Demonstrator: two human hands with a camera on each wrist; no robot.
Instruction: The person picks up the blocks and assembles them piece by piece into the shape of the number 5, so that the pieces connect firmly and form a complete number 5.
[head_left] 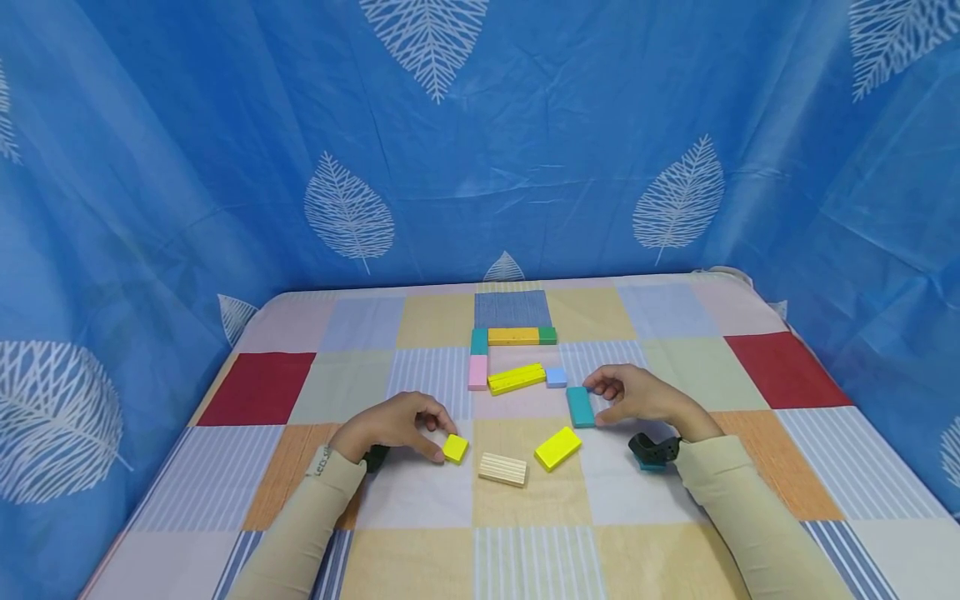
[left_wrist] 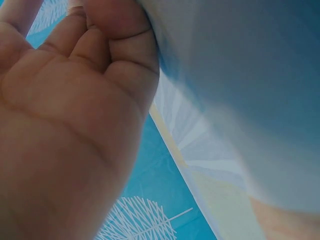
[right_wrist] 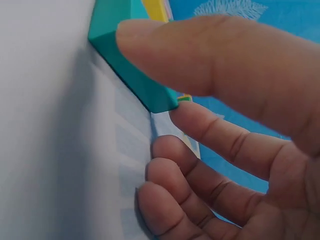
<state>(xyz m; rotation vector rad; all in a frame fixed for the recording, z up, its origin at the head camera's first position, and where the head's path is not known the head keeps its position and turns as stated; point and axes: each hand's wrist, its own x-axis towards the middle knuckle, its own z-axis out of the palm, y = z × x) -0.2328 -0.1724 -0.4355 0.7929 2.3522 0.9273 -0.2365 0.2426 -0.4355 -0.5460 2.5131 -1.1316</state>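
My left hand [head_left: 405, 423] pinches a small square yellow block [head_left: 455, 449] between thumb and index finger, left of the middle of the cloth. That block is out of sight in the left wrist view, where the palm and curled fingers fill the left side. Over on the right, my right hand [head_left: 641, 396] has thumb and index finger at the two ends of a teal rectangular block [head_left: 581, 407]. In the right wrist view the thumb presses the near end of the teal block [right_wrist: 120, 57]; the other fingers curl beside it.
Behind stand joined teal [head_left: 479, 341], pink [head_left: 477, 372], orange-yellow [head_left: 513, 336] and green [head_left: 547, 335] blocks. A ribbed yellow piece [head_left: 517, 379] and a light-blue block [head_left: 556, 377] continue rightward. A ribbed wooden block [head_left: 503, 469] and yellow block [head_left: 558, 448] lie nearer. Another teal piece [head_left: 651, 467] shows under the right wrist.
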